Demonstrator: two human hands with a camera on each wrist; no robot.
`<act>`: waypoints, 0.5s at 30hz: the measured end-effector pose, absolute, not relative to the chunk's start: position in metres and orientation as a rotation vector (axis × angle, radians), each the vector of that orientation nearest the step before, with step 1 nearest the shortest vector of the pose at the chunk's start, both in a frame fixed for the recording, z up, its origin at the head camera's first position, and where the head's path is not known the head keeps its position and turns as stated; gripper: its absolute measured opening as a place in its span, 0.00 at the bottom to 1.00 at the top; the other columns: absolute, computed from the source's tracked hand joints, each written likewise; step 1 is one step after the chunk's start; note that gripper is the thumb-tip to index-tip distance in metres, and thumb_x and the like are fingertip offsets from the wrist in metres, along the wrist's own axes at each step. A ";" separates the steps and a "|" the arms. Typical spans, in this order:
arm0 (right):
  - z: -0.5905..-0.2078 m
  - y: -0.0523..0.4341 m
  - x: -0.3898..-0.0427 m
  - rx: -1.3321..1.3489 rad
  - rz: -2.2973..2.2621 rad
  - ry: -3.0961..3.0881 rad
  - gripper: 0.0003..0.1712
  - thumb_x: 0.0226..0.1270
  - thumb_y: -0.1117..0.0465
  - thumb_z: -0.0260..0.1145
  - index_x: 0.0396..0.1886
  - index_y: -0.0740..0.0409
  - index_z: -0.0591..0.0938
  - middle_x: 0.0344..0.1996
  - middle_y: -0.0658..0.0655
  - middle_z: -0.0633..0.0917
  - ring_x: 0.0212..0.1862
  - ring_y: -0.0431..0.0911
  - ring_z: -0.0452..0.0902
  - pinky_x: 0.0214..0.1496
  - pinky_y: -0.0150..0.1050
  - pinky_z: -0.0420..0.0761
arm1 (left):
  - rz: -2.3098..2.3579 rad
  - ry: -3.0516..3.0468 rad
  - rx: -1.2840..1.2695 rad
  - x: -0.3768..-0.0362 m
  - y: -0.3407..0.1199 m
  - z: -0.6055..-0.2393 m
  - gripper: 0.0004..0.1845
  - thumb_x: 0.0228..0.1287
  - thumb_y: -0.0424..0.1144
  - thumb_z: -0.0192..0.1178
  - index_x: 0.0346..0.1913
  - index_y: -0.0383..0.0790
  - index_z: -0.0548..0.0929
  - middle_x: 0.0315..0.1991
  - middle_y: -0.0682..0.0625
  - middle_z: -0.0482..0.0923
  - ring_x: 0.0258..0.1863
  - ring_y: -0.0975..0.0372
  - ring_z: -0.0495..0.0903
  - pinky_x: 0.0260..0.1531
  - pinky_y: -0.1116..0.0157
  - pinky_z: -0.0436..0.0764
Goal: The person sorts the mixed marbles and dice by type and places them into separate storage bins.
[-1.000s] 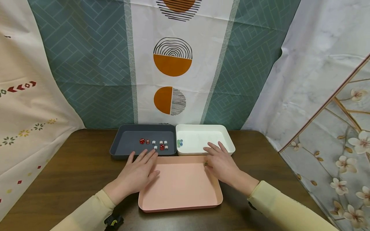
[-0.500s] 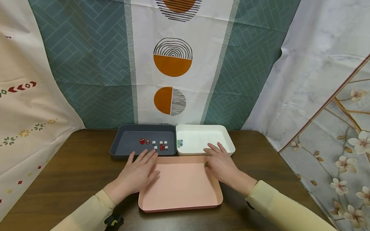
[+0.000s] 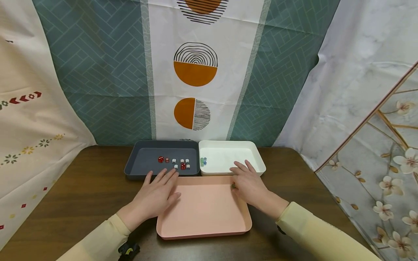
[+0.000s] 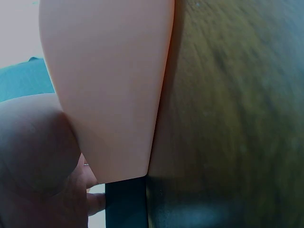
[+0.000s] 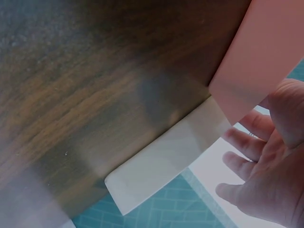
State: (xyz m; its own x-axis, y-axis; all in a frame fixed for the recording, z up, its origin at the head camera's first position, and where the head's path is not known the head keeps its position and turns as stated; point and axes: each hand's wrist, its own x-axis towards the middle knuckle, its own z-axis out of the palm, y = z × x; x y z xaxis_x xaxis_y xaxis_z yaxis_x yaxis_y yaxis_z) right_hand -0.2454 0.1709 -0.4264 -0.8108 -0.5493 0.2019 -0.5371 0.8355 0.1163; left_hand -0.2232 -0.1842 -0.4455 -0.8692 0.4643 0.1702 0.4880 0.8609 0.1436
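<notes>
My right hand (image 3: 249, 186) is over the back right corner of the pink tray (image 3: 205, 232). A small green marble (image 3: 233, 185) shows at its thumb and index fingertips, which appear to pinch it; the other fingers reach over the white tray's (image 3: 258, 154) front edge. My left hand (image 3: 153, 195) rests across the pink tray's back left corner, fingers spread towards the dark grey tray (image 3: 137, 166). In the right wrist view, the pink tray's wall (image 5: 261, 57) hides the pinch, and the right hand's (image 5: 270, 166) other fingers are loosely bent.
Several red and white dice (image 3: 183, 166) lie in the dark grey tray. Several green and blue marbles (image 3: 203, 161) are in the white tray's left end. Both stand side by side behind the pink tray on a brown wooden table (image 3: 81, 203); patterned cloths (image 3: 114, 72) hang around.
The right hand has barely shifted, with the green marble moving very slightly right at its fingertips. The left hand, trays and dice stay as they were.
</notes>
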 end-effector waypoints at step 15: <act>-0.427 0.172 -0.246 0.802 -0.060 -2.777 0.15 0.54 0.63 0.89 0.28 0.51 0.87 0.61 0.60 0.87 0.77 0.64 0.71 0.82 0.68 0.59 | -0.286 -2.893 -0.743 -0.224 -0.184 -0.447 0.39 0.80 0.56 0.65 0.82 0.37 0.72 0.83 0.39 0.68 0.82 0.38 0.63 0.77 0.25 0.53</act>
